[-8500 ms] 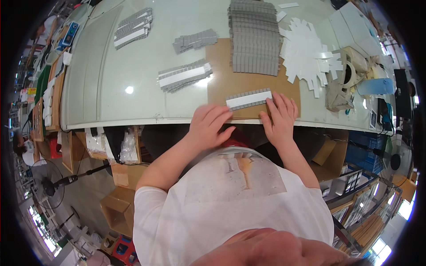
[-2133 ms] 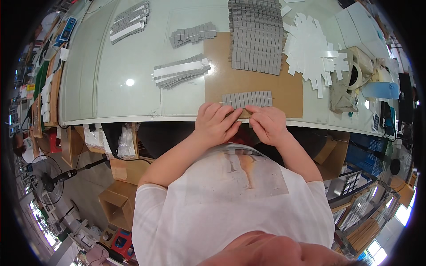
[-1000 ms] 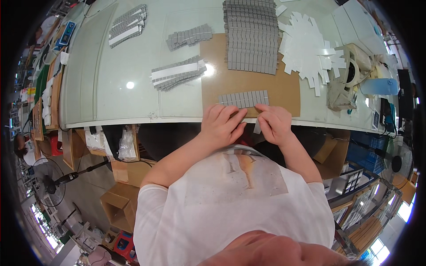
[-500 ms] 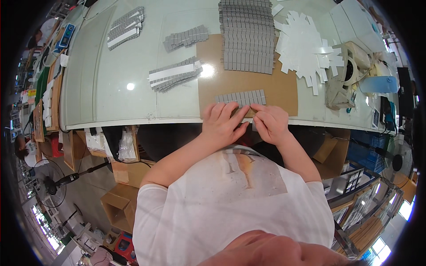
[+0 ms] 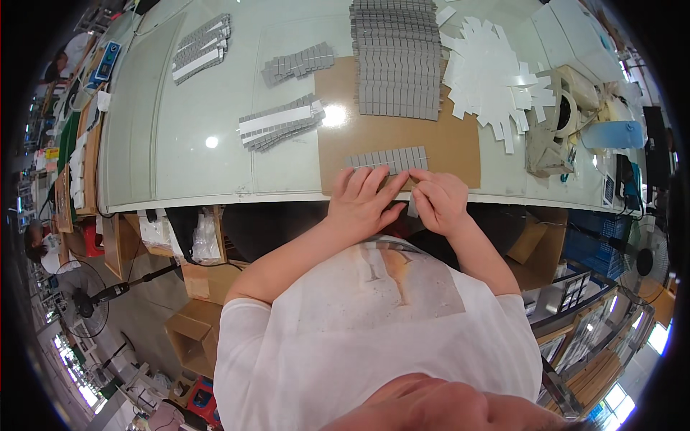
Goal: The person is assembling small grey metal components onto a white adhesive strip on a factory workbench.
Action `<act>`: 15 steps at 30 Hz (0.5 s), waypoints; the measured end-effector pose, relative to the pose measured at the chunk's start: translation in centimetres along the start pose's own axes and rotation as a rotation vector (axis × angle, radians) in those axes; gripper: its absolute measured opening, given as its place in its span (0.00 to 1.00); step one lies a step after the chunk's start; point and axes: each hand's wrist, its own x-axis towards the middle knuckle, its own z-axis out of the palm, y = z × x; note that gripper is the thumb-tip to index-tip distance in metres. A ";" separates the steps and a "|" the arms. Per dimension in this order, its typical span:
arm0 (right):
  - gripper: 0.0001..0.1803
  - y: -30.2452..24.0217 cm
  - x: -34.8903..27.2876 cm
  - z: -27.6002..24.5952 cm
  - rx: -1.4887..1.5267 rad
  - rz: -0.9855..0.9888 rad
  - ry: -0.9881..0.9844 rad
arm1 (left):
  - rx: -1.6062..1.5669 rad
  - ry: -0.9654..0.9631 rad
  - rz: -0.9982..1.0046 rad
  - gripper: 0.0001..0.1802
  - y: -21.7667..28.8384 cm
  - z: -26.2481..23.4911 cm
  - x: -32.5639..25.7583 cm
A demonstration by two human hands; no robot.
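A short row of grey rectangular segments (image 5: 399,156) lies on a brown board near the table's front edge. My left hand (image 5: 361,197) rests at its near side, fingers stretched out over its lower edge and thumb held apart. Close beside it, my right hand (image 5: 442,200) has its thumb and fingers pinched together. A small white strip (image 5: 412,207) pokes out below that pinch; the rest of it is hidden. The two index fingertips nearly meet at the row's near edge.
Behind the brown board (image 5: 460,154)'s front part lies a large stack of grey segmented rows (image 5: 399,79). White strips (image 5: 481,72) are piled to its right, beside a tape dispenser (image 5: 564,115). Smaller grey bundles (image 5: 282,123) lie to the left. A blue bottle (image 5: 611,135) is at far right.
My hands stay at the grey row with small finger movements. The white strip below my right hand now hangs slightly lower. The whole view has shifted a little.
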 end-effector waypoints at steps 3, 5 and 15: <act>0.04 0.1 -0.1 -0.1 0.011 0.008 -0.016 | -0.002 -0.013 0.004 0.34 0.0 0.0 0.0; 0.04 0.1 -0.1 -0.2 0.021 0.019 -0.031 | 0.001 -0.011 0.009 0.34 -0.1 0.0 0.1; 0.06 -0.1 -0.2 -0.4 0.012 -0.037 -0.022 | -0.102 0.078 0.027 0.31 -0.7 0.0 -0.8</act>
